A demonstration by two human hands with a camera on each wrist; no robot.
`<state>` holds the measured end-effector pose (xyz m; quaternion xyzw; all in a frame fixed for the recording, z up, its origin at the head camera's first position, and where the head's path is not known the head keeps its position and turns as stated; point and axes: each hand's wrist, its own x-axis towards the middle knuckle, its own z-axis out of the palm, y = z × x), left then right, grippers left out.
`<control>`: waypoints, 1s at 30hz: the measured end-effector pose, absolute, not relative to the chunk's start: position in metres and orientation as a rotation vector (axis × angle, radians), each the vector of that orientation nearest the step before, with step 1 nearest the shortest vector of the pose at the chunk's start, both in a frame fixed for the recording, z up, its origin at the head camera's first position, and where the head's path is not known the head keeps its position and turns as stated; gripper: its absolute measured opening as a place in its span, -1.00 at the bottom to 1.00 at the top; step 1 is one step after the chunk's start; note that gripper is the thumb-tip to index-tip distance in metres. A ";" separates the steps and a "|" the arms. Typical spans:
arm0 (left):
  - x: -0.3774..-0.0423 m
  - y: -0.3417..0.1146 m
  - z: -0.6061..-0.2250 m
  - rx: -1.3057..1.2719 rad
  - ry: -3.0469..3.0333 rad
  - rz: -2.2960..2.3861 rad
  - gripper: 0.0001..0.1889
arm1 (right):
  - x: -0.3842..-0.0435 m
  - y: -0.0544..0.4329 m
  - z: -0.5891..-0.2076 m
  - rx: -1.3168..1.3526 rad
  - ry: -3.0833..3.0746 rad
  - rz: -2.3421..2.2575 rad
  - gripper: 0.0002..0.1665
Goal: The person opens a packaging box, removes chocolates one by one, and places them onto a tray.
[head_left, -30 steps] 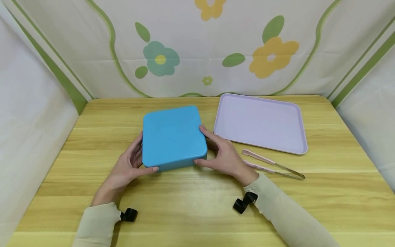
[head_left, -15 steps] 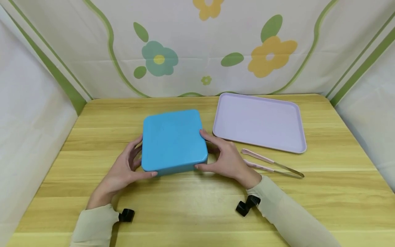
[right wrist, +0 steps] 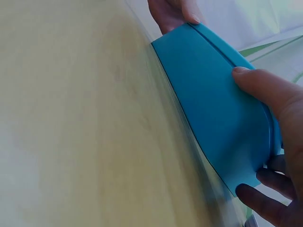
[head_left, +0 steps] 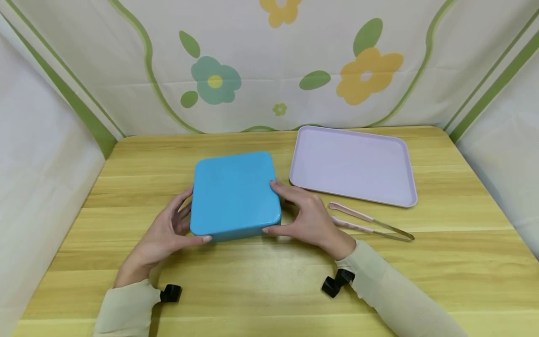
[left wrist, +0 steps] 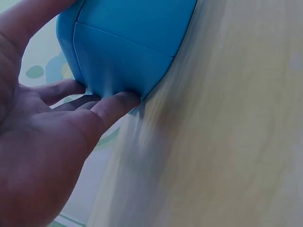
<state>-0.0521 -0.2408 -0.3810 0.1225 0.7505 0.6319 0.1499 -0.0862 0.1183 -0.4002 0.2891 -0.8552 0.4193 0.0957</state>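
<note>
A blue square box (head_left: 234, 194) with rounded corners sits at the left of the middle of the wooden table, between both hands. My left hand (head_left: 164, 229) grips its left side, thumb at the front left corner and the other fingers along the side. From the right, my right hand (head_left: 309, 217) holds it with the thumb on the front face and a finger over the top edge. A seam under the lid of the box (right wrist: 213, 99) shows in the right wrist view. In the left wrist view, fingertips press against the side of the box (left wrist: 123, 52) low near the table.
A pale purple tray (head_left: 353, 166) lies at the back right of the table (head_left: 261, 290). In front of it, close to the right forearm, lie tongs (head_left: 372, 223) with pink ends and metal arms. A flower-printed cloth (head_left: 252, 107) hangs behind the table.
Both hands have brought the box a little toward the person and slightly left, keeping the same hold. The tray and tongs stay in place; the view has shifted slightly.
</note>
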 end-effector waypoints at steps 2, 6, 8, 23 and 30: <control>-0.052 -0.241 -0.382 0.368 2.134 1.845 0.21 | -0.085 0.118 -0.400 0.854 -2.537 1.259 0.28; -0.052 -0.240 -0.383 0.383 2.095 1.887 0.20 | -0.084 0.117 -0.399 0.844 -2.537 1.281 0.28; -0.053 -0.241 -0.384 0.385 2.086 1.898 0.21 | -0.084 0.117 -0.399 0.838 -2.539 1.299 0.29; -0.053 -0.241 -0.383 0.365 2.072 1.953 0.23 | -0.084 0.115 -0.402 0.806 -2.548 1.576 0.27; -0.052 -0.241 -0.383 0.337 2.098 1.940 0.23 | -0.084 0.114 -0.400 0.802 -2.562 1.564 0.27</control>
